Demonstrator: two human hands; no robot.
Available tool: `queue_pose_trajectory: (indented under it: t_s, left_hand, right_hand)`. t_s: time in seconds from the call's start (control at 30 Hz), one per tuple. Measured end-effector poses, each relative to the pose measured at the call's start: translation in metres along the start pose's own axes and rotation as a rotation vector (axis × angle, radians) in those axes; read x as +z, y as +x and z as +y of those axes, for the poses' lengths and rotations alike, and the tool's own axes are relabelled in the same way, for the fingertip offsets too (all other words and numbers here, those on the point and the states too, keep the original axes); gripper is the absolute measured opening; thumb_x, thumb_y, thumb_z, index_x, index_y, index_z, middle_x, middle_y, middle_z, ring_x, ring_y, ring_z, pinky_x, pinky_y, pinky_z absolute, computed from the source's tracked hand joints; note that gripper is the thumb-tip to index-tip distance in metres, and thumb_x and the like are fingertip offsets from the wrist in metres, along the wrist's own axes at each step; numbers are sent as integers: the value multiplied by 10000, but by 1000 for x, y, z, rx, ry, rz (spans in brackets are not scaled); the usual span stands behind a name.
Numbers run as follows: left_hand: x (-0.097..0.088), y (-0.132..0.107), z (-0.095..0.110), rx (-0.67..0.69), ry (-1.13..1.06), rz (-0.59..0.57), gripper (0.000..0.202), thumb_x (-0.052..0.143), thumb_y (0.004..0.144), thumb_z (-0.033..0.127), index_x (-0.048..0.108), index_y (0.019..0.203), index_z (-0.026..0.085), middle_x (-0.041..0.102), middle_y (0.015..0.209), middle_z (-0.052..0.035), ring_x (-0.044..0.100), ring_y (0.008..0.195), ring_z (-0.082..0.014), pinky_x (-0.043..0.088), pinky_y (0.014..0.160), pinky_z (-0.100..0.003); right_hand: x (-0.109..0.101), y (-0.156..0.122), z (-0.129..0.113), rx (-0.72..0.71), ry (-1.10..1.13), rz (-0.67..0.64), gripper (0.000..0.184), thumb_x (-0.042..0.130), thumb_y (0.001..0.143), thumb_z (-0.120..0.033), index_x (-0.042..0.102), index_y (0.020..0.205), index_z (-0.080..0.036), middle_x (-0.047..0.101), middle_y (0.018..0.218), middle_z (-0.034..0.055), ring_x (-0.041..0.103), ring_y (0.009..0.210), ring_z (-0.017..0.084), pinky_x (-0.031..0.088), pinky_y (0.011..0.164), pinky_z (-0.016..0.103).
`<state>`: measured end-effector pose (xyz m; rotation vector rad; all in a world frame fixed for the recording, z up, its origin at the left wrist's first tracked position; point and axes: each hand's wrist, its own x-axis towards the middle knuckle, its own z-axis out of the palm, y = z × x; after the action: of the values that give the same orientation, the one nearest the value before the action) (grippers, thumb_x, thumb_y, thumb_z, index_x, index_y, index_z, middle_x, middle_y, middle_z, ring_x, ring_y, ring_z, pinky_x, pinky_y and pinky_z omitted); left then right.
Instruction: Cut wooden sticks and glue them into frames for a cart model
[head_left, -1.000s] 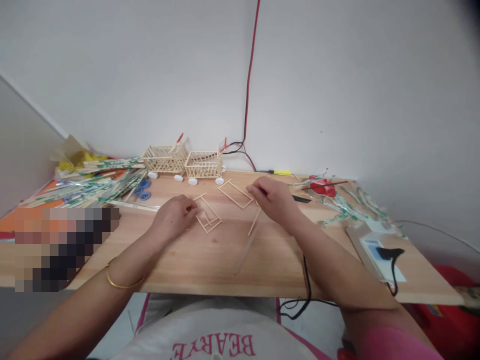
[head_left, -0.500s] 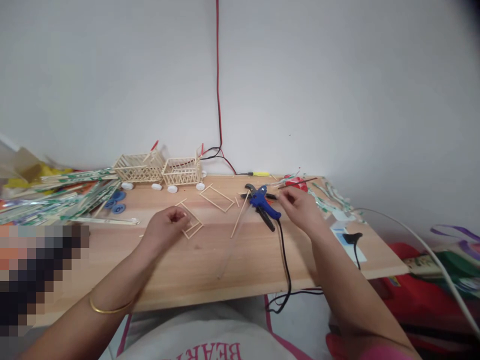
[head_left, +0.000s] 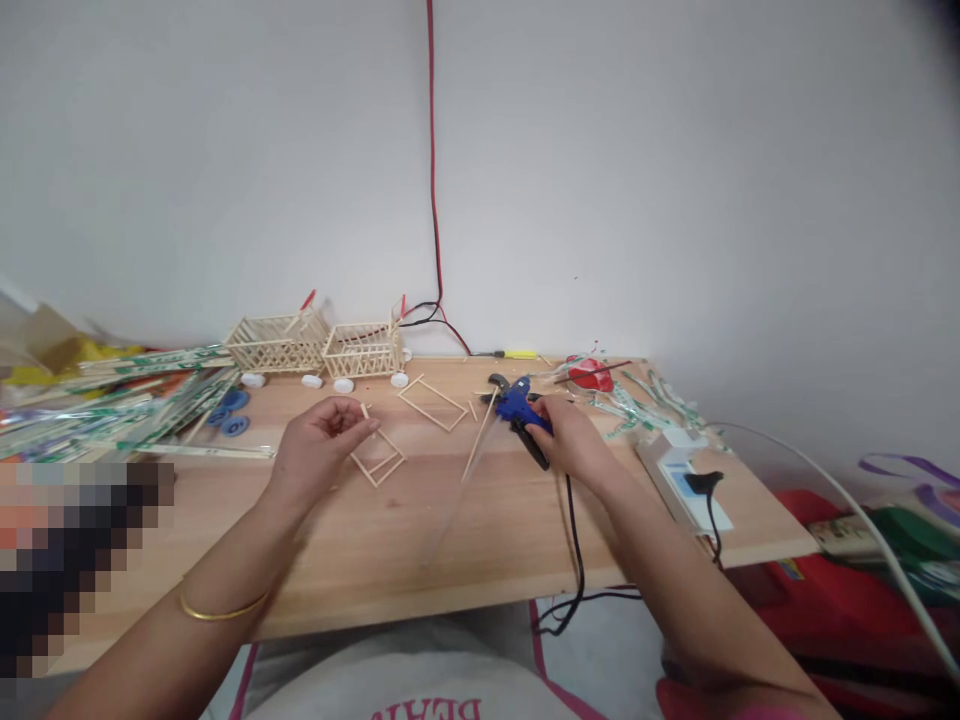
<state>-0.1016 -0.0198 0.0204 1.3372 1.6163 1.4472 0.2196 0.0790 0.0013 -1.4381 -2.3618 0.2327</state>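
Note:
My right hand (head_left: pixel 571 440) is closed round the handle of a blue glue gun (head_left: pixel 516 403), which lies on the wooden table (head_left: pixel 360 560). A long clear glue stick (head_left: pixel 469 475) sticks out of it toward the front edge. My left hand (head_left: pixel 324 440) pinches a short wooden stick (head_left: pixel 366 411) between thumb and fingers. Just beside those fingertips a small wooden stick frame (head_left: pixel 390 463) with a crossbar lies flat, partly hidden by the hand. Farther back is a second rectangular frame (head_left: pixel 433 403). One loose thin stick (head_left: pixel 480 435) lies next to the gun.
Two stick-built carts (head_left: pixel 277 345) with white wheels stand against the wall. Blue wheels (head_left: pixel 235 426) and wrapped stick bundles (head_left: pixel 172 385) lie at left. To the right are a power strip (head_left: pixel 679 480), a red packet (head_left: pixel 590 374) and wrapper scraps. The gun's black cord (head_left: pixel 576 540) hangs over the front edge.
My right hand has moved left and down onto the glue gun's handle and closed round it. My left hand has turned slightly, showing the short stick in its fingers.

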Motion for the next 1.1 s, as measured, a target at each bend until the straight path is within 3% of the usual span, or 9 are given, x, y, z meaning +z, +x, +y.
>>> queue_pose_trajectory:
  t_s: [0.27, 0.4, 0.5, 0.6, 0.67, 0.8, 0.9, 1.1]
  left_hand:
    - [7, 4, -23, 35, 64, -11, 268, 693, 656, 326, 492, 751, 175, 503, 623, 55, 465, 562, -82, 355, 547, -205]
    - [9, 1, -23, 54, 40, -17, 321, 693, 657, 312, 422, 784, 196, 493, 629, 70, 494, 585, -89, 386, 578, -206]
    - [9, -3, -23, 43, 120, -32, 290, 673, 674, 343, 453, 783, 189, 509, 648, 52, 508, 607, -100, 396, 593, -216]
    - [10, -6, -23, 41, 216, -60, 268, 658, 684, 386, 499, 751, 180, 534, 660, 33, 506, 608, -107, 396, 595, -225]
    - [12, -9, -20, 34, 253, -76, 255, 651, 688, 389, 516, 736, 179, 543, 660, 30, 500, 602, -108, 391, 590, -226]
    - [19, -13, -10, 32, 302, -83, 226, 647, 683, 370, 530, 721, 180, 547, 661, 27, 491, 608, -112, 383, 583, -225]
    - [24, -15, -4, 50, 297, -110, 210, 632, 688, 360, 529, 718, 179, 553, 670, 19, 498, 625, -119, 385, 586, -227]
    - [23, -17, -1, 60, 281, -134, 198, 627, 684, 356, 538, 707, 180, 539, 649, 27, 494, 613, -117, 388, 586, -224]
  right_hand:
    - [22, -1, -31, -348, 45, -18, 221, 504, 829, -224, 519, 1030, -135, 583, 981, 126, 518, 916, 231, 402, 780, 324]
    - [30, 15, -42, -382, 44, -51, 183, 526, 819, -208, 529, 988, -137, 582, 963, 124, 513, 894, 225, 398, 769, 326]
    - [27, 24, -44, -377, 55, -91, 126, 543, 831, -259, 545, 913, -164, 593, 915, 82, 527, 849, 188, 404, 744, 283]
    - [17, 23, -36, -290, 49, -87, 162, 457, 891, -316, 555, 881, -186, 593, 879, 51, 537, 832, 160, 404, 744, 259]
    - [9, 18, -25, -164, 15, -40, 221, 422, 900, -343, 548, 936, -164, 583, 918, 87, 533, 869, 186, 405, 763, 295]
    - [7, 11, -6, 71, -89, -26, 562, 606, 731, -500, 495, 1129, -119, 491, 1168, 202, 446, 1089, 322, 377, 843, 415]
    - [12, 16, -1, 181, -166, -109, 754, 650, 639, -559, 428, 1244, -168, 391, 1332, 182, 286, 1250, 374, 296, 940, 477]
    - [3, 32, 1, 215, -129, -156, 725, 714, 559, -489, 506, 1169, -157, 575, 1102, 184, 498, 1054, 373, 366, 850, 469]
